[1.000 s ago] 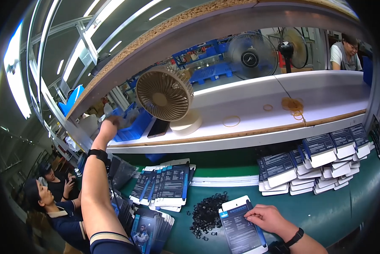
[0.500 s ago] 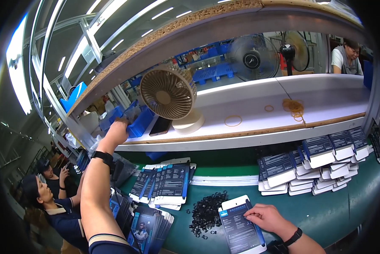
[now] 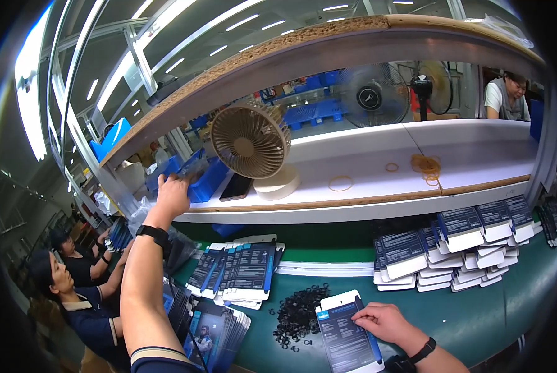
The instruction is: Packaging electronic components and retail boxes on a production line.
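My left hand (image 3: pixel 173 194) is raised to the white shelf (image 3: pixel 378 180) and reaches into a blue plastic bin (image 3: pixel 205 180) there; the fingers are partly hidden, and something clear and crinkly shows at them. My right hand (image 3: pixel 383 321) rests flat on a dark blue and white packaging card (image 3: pixel 346 332) lying on the green belt (image 3: pixel 477 311). A pile of small black rings (image 3: pixel 299 316) lies just left of that card. A fanned row of dark blue cards (image 3: pixel 238 270) sits further left.
A beige desk fan (image 3: pixel 251 142) and a phone (image 3: pixel 236 187) stand on the shelf, with rubber bands (image 3: pixel 425 165) to the right. Stacks of cards (image 3: pixel 458 242) fill the belt's right side. Seated workers (image 3: pixel 73 292) are at lower left, another person (image 3: pixel 507 96) at far right.
My left hand has moved right along the shelf and further into the blue bin. The right hand stays on the card.
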A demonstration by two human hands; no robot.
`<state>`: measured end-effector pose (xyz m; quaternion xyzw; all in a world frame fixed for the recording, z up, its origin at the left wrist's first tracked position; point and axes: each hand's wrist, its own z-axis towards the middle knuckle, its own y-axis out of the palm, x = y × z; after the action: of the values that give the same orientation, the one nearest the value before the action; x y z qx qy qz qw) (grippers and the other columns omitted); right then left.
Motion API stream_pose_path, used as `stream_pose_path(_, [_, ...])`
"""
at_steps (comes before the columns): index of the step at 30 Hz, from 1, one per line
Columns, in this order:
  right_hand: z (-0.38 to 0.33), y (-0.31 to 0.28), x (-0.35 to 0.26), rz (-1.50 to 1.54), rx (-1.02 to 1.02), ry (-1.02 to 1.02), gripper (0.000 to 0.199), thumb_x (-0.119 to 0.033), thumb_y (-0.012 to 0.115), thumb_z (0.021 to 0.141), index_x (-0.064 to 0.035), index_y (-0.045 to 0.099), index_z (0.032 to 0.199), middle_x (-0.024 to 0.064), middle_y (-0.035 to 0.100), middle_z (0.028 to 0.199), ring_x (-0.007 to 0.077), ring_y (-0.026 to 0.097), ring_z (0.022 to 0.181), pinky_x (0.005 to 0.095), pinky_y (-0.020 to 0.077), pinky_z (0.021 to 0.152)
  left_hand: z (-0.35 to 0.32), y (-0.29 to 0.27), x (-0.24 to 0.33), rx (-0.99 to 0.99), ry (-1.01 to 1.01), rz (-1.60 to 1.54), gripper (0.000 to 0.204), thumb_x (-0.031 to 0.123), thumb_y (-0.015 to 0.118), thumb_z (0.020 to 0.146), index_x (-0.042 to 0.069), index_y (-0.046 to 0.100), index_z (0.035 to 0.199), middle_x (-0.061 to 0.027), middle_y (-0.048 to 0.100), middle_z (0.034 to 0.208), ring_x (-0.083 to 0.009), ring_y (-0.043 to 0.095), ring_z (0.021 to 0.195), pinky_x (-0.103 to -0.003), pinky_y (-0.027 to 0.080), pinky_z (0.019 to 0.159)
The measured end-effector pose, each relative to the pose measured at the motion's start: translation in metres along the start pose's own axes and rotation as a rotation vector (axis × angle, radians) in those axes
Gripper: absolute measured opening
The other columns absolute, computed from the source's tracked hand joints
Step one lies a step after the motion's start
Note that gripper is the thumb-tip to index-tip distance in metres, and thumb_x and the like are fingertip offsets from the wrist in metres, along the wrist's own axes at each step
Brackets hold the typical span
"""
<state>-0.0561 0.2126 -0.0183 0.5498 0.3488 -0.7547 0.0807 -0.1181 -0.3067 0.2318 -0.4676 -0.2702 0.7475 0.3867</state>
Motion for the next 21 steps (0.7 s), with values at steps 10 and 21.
stream_pose_path(10, [0.001, 0.0, -0.001, -0.047, -0.002, -0.018, 0.013, -0.017, 0.07, 0.086, -0.0084, 0.073, 0.096, 0.0059, 0.065, 0.081, 0.0209, 0.065, 0.07, 0.0313, 0.0515, 0.063, -0.005, 0.025, -0.014, 0.035, -0.036, -0.149, 0.064, 0.004, 0.063, 0.071, 0.01, 0.055, 0.133, -0.0196, 0.059, 0.12, -0.0398, 0.053, 0.111, -0.046, 0.043, 0.098])
stream_pose_path(21, [0.002, 0.003, 0.005, -0.049, 0.0, -0.072, 0.014, -0.02, 0.068, 0.088, -0.01, 0.073, 0.097, 0.0066, 0.067, 0.084, 0.0243, 0.066, 0.074, 0.0344, 0.0516, 0.067, -0.03, 0.005, 0.02, 0.332, -0.087, -0.269, 0.073, -0.009, 0.058, 0.067, 0.01, 0.047, 0.138, -0.0205, 0.042, 0.139, -0.0418, 0.048, 0.12, -0.048, 0.043, 0.099])
